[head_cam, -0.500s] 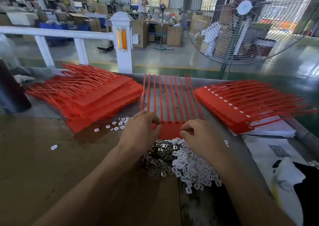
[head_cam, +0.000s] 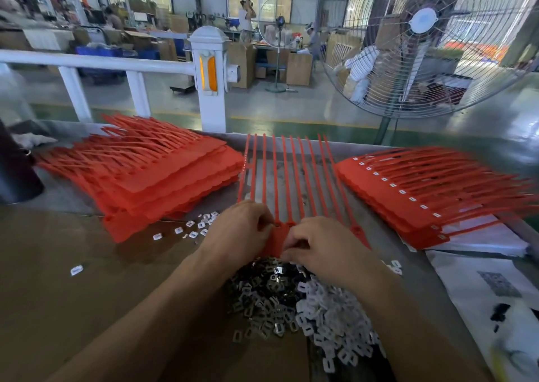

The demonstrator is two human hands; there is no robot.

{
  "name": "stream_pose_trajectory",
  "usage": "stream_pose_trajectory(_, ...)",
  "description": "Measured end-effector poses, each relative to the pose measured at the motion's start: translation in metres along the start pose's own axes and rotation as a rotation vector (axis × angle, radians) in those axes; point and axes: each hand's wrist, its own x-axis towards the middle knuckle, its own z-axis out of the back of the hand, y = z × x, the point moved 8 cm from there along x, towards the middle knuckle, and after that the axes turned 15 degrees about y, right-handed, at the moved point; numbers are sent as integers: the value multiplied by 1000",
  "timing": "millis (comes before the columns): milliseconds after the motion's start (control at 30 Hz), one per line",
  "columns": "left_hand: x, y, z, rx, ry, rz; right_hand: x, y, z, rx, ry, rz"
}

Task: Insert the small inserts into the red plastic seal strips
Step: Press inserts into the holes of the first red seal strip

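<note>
1. Head view: your left hand (head_cam: 237, 230) and right hand (head_cam: 320, 247) sit side by side at the near end of the red seal strip sheet (head_cam: 287, 177), which lies flat mid-table.
2. Both hands have their fingers curled down onto the sheet's solid base; your left fingertips pinch its near edge, and your right fingers pinch there too, though whether they hold an insert is hidden.
3. The sheet's long axis runs away from you, its thin tails pointing toward the far table edge (head_cam: 364, 145) and white railing (head_cam: 96, 63).
4. The left stack of red sheets (head_cam: 145, 177) nearly touches the sheet's left side; the right stack (head_cam: 423, 195), already dotted with white inserts, lies near its right side, so side room is tight.
5. The pile of inserts (head_cam: 297, 303), grey metal and white plastic, lies just under your wrists, touching the sheet's near end.
6. A few loose inserts (head_cam: 201, 225) lie left of your left hand, with bare brown tabletop beyond.
</note>
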Motion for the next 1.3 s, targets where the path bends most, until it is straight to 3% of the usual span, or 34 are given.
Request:
stream_pose_trajectory(400,-12,1,-2,-40,-72,-111,-4,10,-9,-112,60,27)
stream_pose_trajectory(600,-17,2,3,-109,-110,-136,-12,-3,-6,211,9,2)
stream_pose_trajectory(867,-27,-20,5,-373,-66,-239,-19,-27,6,707,-259,-67)
stream_pose_trajectory(1000,-30,-26,10,-361,-122,-274,-15,-28,-1,896,-235,-52)
stream_pose_trajectory(1167,-34,-31,17,-230,-174,-340,-10,-29,-8,967,-188,-57)
stream_pose_trajectory(1300,-33,-28,18,-302,-209,-308,-11,-28,-6,965,-210,-34)
